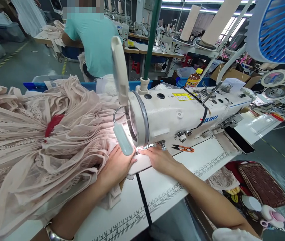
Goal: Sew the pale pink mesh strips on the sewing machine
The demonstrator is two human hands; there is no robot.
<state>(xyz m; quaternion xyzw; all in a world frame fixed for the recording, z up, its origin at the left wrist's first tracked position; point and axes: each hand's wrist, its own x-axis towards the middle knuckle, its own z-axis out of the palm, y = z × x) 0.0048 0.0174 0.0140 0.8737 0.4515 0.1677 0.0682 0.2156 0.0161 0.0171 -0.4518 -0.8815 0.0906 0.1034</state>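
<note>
A white sewing machine (165, 113) stands in front of me, its needle area lit. Left of the needle, my left hand (118, 162) is closed on the pale pink fabric (107, 122), its fingertips partly hidden behind a grey-green oval attachment (123, 139). On the needle's right side my right hand (159, 159) is bent low, thumb and fingers pinched at the fabric by the presser foot; the piece between them is mostly hidden. A large gathered heap of the same sheer fabric, tied with a red strip (53, 125), spreads to the left.
Orange thread snips (182, 148) lie on the machine bed. Ruler markings (132, 221) run along the white table edge. Behind the machine stand a drink bottle (194, 78) and thread cones (190, 23). A blue fan (278, 30) hangs upper right. A person in turquoise (94, 40) sits ahead.
</note>
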